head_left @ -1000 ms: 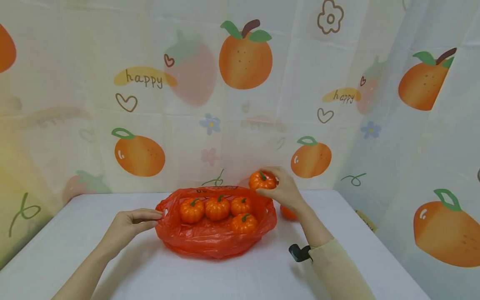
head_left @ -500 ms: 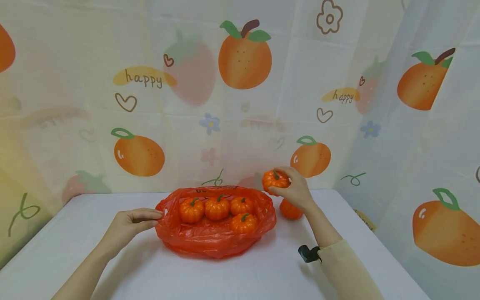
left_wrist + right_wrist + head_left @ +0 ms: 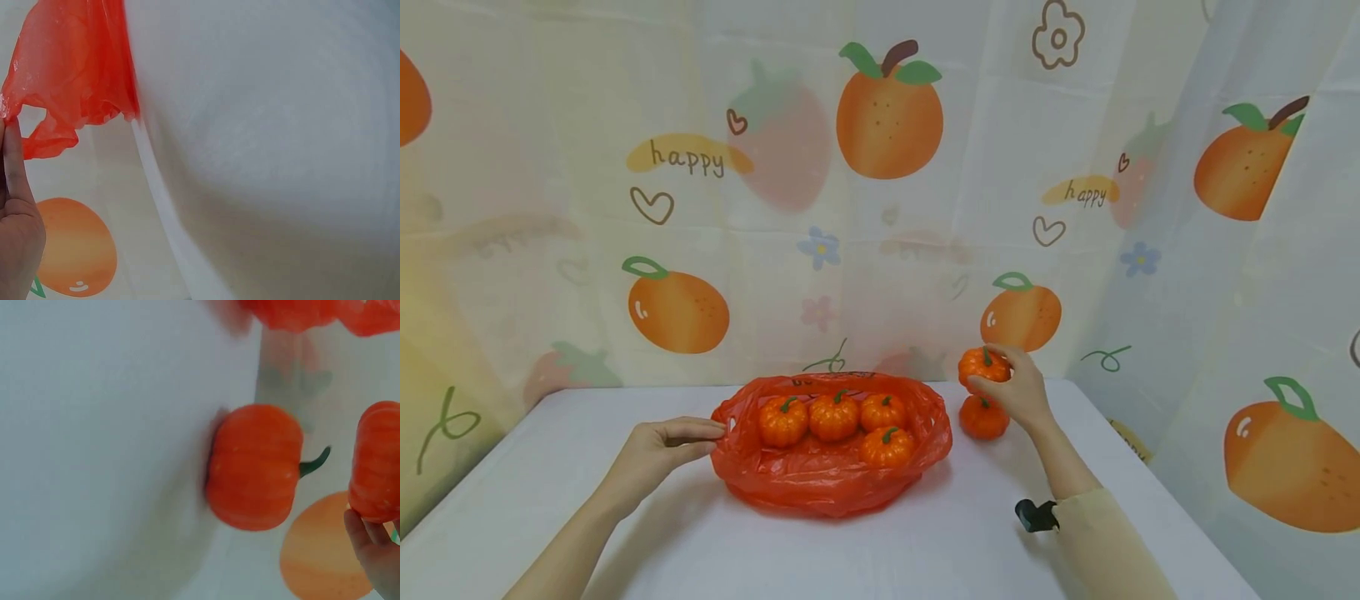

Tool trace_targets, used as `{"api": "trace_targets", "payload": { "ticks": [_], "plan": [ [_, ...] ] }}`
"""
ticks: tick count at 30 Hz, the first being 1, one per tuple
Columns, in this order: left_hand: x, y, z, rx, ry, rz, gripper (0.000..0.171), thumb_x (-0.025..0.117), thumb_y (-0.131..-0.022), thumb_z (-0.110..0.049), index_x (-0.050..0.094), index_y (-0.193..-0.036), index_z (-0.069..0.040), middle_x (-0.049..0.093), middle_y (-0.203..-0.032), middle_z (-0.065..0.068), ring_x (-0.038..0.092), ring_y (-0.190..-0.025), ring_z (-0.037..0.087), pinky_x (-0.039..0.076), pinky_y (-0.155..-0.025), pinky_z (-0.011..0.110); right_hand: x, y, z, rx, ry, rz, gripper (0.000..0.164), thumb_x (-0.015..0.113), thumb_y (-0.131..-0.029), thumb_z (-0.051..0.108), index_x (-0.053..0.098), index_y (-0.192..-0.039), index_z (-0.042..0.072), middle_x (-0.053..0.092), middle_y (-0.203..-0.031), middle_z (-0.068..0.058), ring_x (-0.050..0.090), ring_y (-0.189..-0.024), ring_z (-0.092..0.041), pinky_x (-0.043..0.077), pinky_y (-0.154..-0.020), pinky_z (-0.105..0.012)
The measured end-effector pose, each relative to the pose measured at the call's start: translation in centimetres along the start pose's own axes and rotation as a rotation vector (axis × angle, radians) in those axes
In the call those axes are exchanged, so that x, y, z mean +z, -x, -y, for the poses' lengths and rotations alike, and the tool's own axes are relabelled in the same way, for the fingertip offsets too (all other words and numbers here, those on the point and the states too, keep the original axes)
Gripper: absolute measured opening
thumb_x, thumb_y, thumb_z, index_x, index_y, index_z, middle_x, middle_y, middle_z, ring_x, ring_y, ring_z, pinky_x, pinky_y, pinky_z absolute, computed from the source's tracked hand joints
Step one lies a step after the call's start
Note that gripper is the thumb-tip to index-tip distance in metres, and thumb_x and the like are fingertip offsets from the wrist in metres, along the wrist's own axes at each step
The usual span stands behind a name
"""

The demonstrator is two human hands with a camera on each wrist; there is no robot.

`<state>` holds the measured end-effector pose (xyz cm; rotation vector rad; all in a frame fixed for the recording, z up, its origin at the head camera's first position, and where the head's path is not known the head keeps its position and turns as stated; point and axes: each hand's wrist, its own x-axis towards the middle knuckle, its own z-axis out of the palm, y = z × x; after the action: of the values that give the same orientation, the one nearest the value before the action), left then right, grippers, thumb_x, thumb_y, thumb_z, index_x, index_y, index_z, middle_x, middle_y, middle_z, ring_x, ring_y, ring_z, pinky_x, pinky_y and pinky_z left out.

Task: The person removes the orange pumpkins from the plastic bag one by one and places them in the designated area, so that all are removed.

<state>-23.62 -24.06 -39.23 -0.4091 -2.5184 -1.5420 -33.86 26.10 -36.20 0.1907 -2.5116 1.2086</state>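
A red plastic bag (image 3: 820,492) lies wide open on the table, with several small orange pumpkins (image 3: 783,421) inside it. My left hand (image 3: 651,458) pinches the bag's left edge near a handle hole; the left wrist view shows the fingers against the red plastic (image 3: 75,69). To the right of the bag, my right hand (image 3: 1024,392) holds a small pumpkin (image 3: 979,367) with a green stem between thumb and fingers. Directly below it in the head view, another pumpkin (image 3: 983,419) sits on the table. In the right wrist view the held pumpkin (image 3: 378,462) is apart from the one on the table (image 3: 256,467).
A white-covered table (image 3: 910,550) carries everything. Behind and to the right hangs a curtain (image 3: 760,317) printed with fruit, close to the table's back edge. A dark device (image 3: 1036,515) sits at the right sleeve's cuff.
My right hand has moved right with its pumpkin, from over the bag's right rim to above the pumpkin on the table. My left hand and the bag have stayed put.
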Motion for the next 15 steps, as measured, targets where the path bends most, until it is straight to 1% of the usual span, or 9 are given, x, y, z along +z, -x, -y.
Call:
{"api": "trace_targets", "payload": {
  "ticks": [7,15],
  "plan": [
    [0.0,0.0,0.0,0.000,0.002,-0.002,0.032,0.073,-0.089,-0.023,0.073,-0.114,-0.004,0.072,-0.107,-0.024,0.059,-0.104,-0.018,0.050,-0.086,0.006,-0.9,-0.1,-1.9,0.077,0.008,-0.034,0.063,0.074,-0.087,0.032,0.051,-0.142,0.013,0.046,-0.143,-0.016,0.046,-0.127,-0.035,0.048,-0.107,-0.054],
    [0.0,0.1,0.0,-0.004,-0.010,-0.006,0.031,0.073,-0.089,-0.024,0.074,-0.114,-0.006,0.073,-0.108,-0.022,0.058,-0.104,-0.019,0.050,-0.086,0.006,-1.5,0.2,-3.2,0.137,0.018,-0.058,0.066,0.072,-0.089,0.032,0.046,-0.145,0.009,0.041,-0.150,-0.018,0.042,-0.132,-0.037,0.045,-0.110,-0.055]
  ]
}}
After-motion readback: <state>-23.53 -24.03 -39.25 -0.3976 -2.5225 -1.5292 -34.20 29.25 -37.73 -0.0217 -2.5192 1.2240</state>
